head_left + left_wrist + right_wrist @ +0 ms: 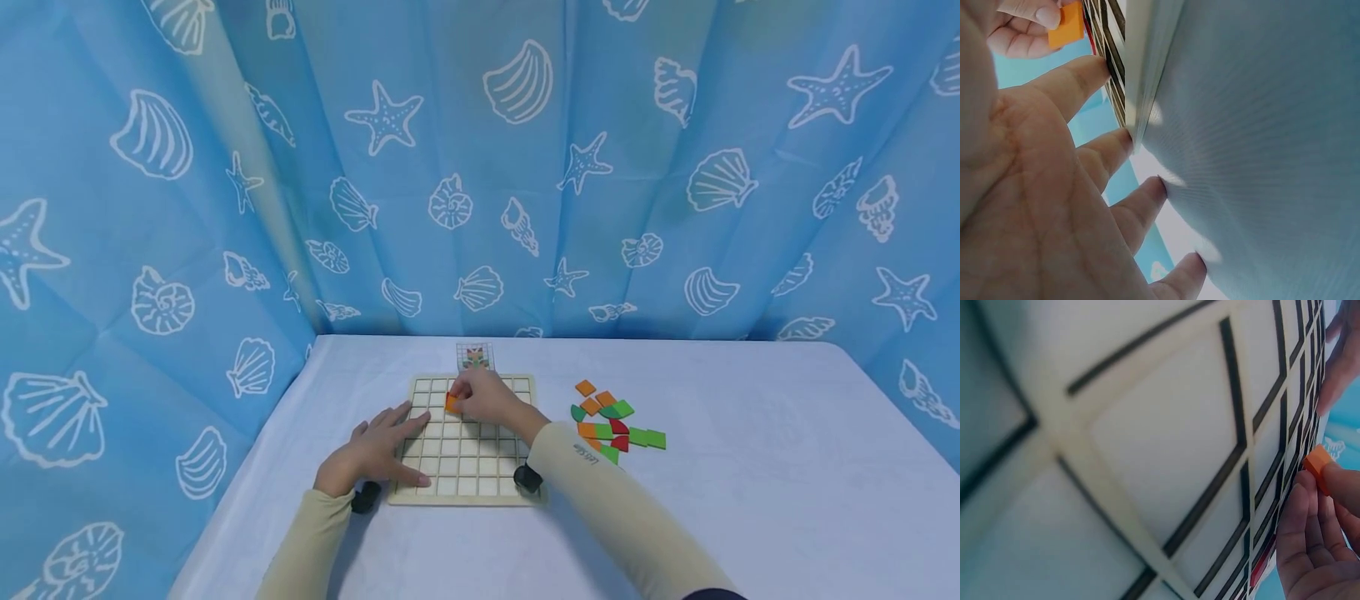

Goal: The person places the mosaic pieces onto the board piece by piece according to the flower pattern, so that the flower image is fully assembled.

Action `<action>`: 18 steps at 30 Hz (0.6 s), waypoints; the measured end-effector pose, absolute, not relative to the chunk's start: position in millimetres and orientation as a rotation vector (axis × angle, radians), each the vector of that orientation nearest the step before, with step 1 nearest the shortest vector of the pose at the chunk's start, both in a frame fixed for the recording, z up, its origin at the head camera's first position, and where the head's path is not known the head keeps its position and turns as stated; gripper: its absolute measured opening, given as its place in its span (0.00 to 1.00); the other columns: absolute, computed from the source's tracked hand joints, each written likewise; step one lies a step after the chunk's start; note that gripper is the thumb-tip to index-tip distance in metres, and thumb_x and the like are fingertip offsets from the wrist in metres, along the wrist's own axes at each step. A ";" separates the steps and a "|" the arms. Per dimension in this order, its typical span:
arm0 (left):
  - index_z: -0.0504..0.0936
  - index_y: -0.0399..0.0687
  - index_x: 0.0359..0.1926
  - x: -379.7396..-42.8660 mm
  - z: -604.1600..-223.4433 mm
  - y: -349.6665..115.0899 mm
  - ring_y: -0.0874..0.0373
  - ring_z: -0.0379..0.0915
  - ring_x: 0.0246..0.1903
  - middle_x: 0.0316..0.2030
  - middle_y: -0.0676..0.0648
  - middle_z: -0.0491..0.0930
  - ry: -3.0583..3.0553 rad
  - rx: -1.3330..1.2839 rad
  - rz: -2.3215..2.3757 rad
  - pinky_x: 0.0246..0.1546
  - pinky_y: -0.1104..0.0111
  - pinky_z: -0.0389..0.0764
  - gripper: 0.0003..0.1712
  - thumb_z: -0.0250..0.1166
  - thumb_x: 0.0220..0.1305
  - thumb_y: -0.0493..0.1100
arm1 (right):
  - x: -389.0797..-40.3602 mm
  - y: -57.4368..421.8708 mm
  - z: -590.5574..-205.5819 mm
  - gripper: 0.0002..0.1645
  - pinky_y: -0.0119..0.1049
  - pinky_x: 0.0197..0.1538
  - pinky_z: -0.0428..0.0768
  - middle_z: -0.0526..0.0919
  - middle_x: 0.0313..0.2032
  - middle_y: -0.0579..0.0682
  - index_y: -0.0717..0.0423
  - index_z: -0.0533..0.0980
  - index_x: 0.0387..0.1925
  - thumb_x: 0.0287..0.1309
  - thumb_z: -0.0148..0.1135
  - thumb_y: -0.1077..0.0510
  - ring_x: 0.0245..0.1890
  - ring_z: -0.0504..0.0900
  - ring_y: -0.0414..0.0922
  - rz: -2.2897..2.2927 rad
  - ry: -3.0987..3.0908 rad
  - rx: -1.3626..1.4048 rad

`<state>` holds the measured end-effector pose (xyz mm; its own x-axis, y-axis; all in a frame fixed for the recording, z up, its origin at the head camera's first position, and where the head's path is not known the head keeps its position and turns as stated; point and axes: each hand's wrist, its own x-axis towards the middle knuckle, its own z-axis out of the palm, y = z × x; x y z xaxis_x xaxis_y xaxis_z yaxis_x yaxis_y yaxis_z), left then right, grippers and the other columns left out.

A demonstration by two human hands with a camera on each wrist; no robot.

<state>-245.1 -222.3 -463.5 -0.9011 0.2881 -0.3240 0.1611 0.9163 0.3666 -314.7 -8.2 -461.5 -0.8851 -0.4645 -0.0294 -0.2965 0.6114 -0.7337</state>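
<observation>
A wooden grid board [448, 487] with square cells lies on the table. Over its upper left part, my right hand [486, 398] pinches a small orange tile [452, 404] between thumb and fingers; the tile also shows in the right wrist view, close to the grid. A red piece [1263, 562] sits on the board near those fingers. My left hand [377, 446] spreads across the board's left side, its fingers extended. In the left wrist view, some of the left fingertips [1099, 67] touch the board's edge and others reach the white cloth.
Loose orange, green and red tiles [596, 431] lie scattered right of the board, beside the right forearm. A small printed pattern card [465, 353] is behind the board. White cloth covers the table [750, 467], and a blue shell-patterned curtain [480, 233] hangs behind.
</observation>
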 end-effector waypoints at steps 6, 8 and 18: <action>0.56 0.64 0.77 -246.9 -463.5 -222.9 0.40 0.39 0.77 0.79 0.44 0.45 2.698 0.348 0.455 0.72 0.35 0.42 0.60 0.76 0.45 0.67 | -315.6 -8.9 -463.8 0.04 0.35 0.42 0.81 0.84 0.34 0.48 0.56 0.81 0.38 0.61 0.67 0.63 0.35 0.80 0.40 -1.091 2.640 -0.688; 0.56 0.63 0.77 -247.2 -464.1 -223.0 0.40 0.39 0.77 0.79 0.44 0.46 2.699 0.348 0.457 0.71 0.35 0.42 0.61 0.76 0.45 0.67 | -314.9 -8.7 -463.7 0.04 0.36 0.43 0.81 0.84 0.35 0.48 0.56 0.81 0.39 0.61 0.66 0.62 0.36 0.81 0.41 -1.065 2.642 -0.701; 0.58 0.64 0.76 -245.9 -463.6 -223.0 0.40 0.41 0.77 0.78 0.44 0.48 2.716 0.333 0.452 0.71 0.34 0.43 0.61 0.76 0.43 0.68 | -313.9 -9.4 -465.8 0.06 0.38 0.46 0.83 0.87 0.38 0.51 0.57 0.85 0.39 0.60 0.66 0.64 0.41 0.84 0.44 -0.976 2.667 -0.711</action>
<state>-245.9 -223.0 -463.6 -0.9051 0.2861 -0.3146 0.1687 0.9206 0.3521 -313.9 -9.4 -465.8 -0.8606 -0.5082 -0.0332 -0.3667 0.6635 -0.6521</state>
